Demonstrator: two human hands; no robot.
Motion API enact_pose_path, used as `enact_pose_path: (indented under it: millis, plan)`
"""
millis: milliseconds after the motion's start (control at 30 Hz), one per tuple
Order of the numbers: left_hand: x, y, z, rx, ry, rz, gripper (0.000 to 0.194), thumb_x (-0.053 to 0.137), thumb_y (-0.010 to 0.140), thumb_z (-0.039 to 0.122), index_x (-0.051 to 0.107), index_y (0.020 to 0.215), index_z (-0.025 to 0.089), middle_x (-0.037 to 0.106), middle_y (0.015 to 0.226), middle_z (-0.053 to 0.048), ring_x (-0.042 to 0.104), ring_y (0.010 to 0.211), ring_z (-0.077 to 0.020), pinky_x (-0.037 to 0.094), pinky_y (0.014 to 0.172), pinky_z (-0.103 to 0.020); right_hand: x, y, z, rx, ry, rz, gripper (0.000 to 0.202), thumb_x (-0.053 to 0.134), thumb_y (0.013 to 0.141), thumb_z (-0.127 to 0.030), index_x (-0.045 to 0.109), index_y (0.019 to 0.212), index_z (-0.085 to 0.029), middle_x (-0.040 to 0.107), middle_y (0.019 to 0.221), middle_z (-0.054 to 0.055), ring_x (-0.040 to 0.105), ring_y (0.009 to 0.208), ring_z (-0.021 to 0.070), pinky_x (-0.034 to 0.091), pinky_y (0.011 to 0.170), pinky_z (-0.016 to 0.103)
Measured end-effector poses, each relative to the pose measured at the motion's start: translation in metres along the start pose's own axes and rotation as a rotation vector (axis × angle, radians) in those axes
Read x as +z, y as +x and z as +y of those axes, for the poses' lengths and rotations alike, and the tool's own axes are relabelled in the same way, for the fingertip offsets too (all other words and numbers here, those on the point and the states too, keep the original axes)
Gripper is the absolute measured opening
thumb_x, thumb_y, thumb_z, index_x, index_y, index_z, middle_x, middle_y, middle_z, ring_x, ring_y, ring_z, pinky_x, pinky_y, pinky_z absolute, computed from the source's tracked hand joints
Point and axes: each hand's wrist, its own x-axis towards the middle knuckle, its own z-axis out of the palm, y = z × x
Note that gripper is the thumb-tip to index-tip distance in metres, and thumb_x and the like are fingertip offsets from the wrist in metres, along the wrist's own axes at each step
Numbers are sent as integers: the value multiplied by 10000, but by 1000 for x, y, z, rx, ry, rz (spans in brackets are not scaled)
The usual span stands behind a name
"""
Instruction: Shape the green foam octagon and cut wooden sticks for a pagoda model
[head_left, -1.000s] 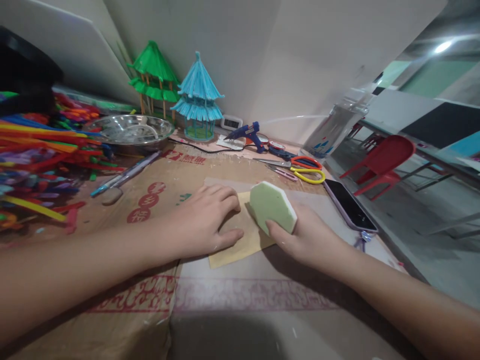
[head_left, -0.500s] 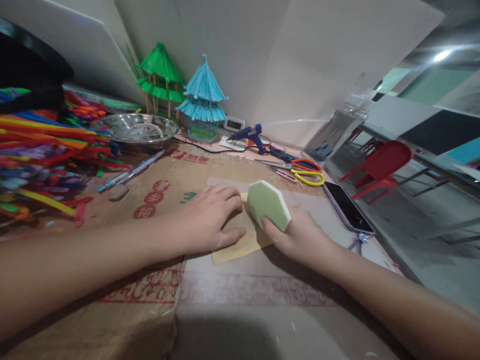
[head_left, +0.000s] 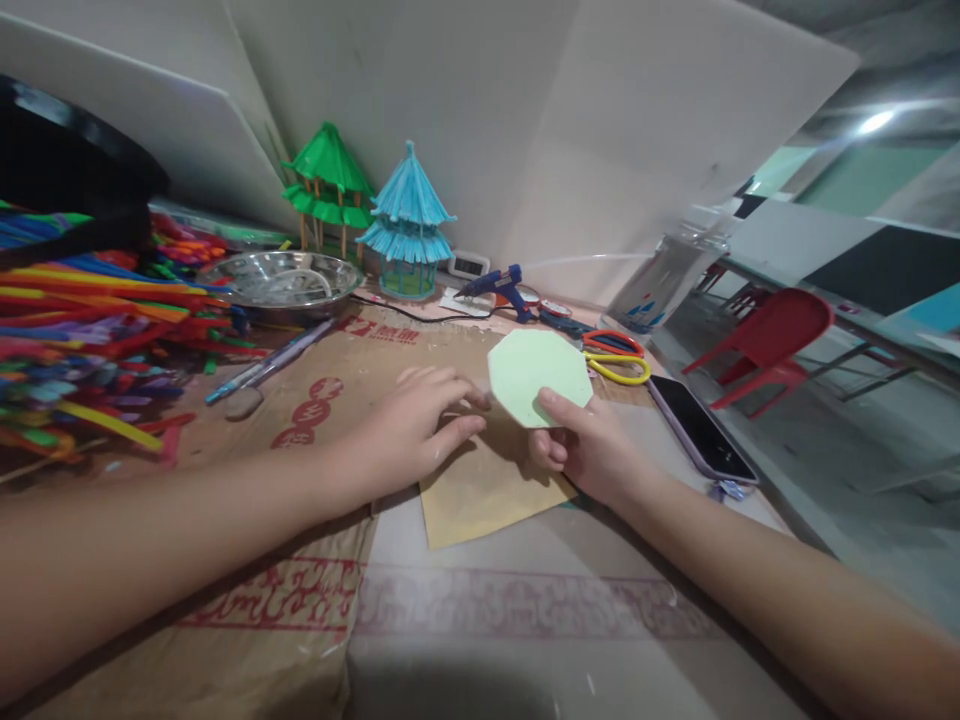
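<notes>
Octagon (head_left: 531, 366) is showing lt. green; paper (head_left: 484, 508) is looking pale yellow. Brown cardboard (head_left: 367, 375) is bearing red print (head_left: 310, 412), incl. scroll band (head_left: 281, 592). One hut (head_left: 330, 175) is showing green, the other hut (head_left: 409, 215) lt. blue. Glue gun (head_left: 498, 284) is looking dk. blue, chair (head_left: 780, 325) red. Scissors handles (head_left: 628, 380) are showing red-orange & yellow.

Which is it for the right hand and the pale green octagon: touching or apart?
Touching. The head view shows the right hand holding the pale green octagon, its thumb lying across the lower right of the face.
</notes>
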Motion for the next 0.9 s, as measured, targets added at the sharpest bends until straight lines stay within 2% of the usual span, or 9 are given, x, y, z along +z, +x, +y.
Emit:
enact_pose_path:
  millis: [133,267,400,567,700,800,900]
  plan:
    - [-2,0,2,-6,-70,42,174,561,962,338,651,961,189,667,979,-43,590,978,-232,417,892,-393,2,2,5,56,56,-114,404,777,780,-479,592,963,-171,589,521,-36,397,392,55,338,355,154]
    - [-6,-1,8,-23,-151,48,210,625,923,396,648,881,191,673,922,-25,595,945,-225,420,876,-375,0,3,9,64,46,-136,405,789,768,-493,605,915,-163,621,549,-22,423,390,55,368,352,156]
    - [-8,0,11,-66,-184,13,279,567,946,425,638,831,181,668,894,-36,597,918,-229,433,860,-377,0,3,10,54,-7,-163,395,778,777,-512,619,834,-155,614,546,-21,447,385,60,379,352,166]
    - [-7,1,8,-24,-166,4,280,437,988,346,634,867,188,657,897,-53,601,918,-227,453,875,-385,1,2,11,43,-25,-168,396,761,791,-522,627,807,-149,619,558,-12,457,389,62,382,352,167]
    - [-6,1,7,3,-167,39,225,427,973,264,633,906,201,660,917,-49,607,936,-219,464,873,-371,1,2,10,40,-11,-157,406,763,783,-530,630,854,-152,622,560,-12,450,393,65,384,354,170]
    - [-7,0,9,-30,-185,41,195,499,958,329,632,908,196,675,940,-49,614,948,-226,464,870,-372,1,3,10,47,-19,-151,415,759,778,-544,627,848,-157,611,547,-18,448,388,71,363,348,178]
    - [-9,0,11,-70,-182,34,252,547,936,419,626,856,194,679,918,-43,614,934,-231,459,867,-376,0,2,11,51,-76,-172,417,733,800,-554,630,759,-152,610,556,-12,453,392,67,359,365,192]
